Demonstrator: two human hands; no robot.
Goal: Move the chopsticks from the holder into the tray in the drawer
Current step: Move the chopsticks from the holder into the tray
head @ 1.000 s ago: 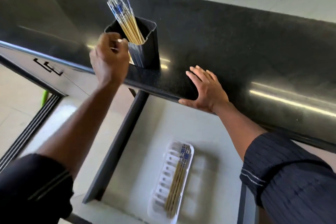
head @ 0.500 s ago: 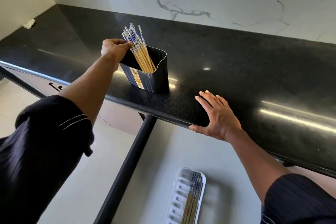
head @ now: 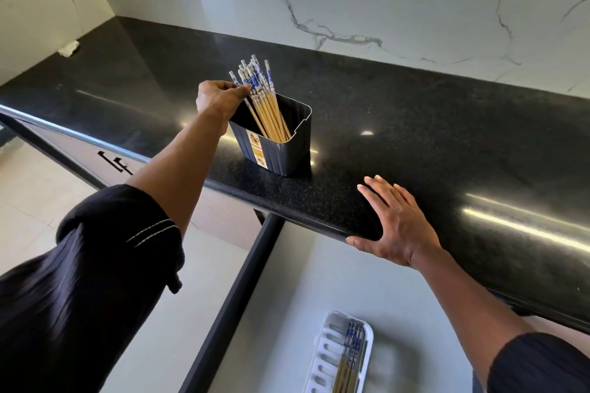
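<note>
Since the blue-topped bamboo chopsticks (head: pixel 266 105) lean in the black ribbed plastic holder (head: pixel 284 153) on the black stone counter (head: pixel 431 137), the left grip (head: pixel 218 99) pinches their tops. The right grip (head: pixel 399 226) lies flat, fingers spread, on the counter's near edge, probably bracing. A few lie in the near white slotted tray (head: pixel 322 351).

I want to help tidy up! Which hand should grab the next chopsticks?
The left hand. Its fingers pinch chopsticks in the holder. The right hand lies flat on the counter, farther away.
</note>
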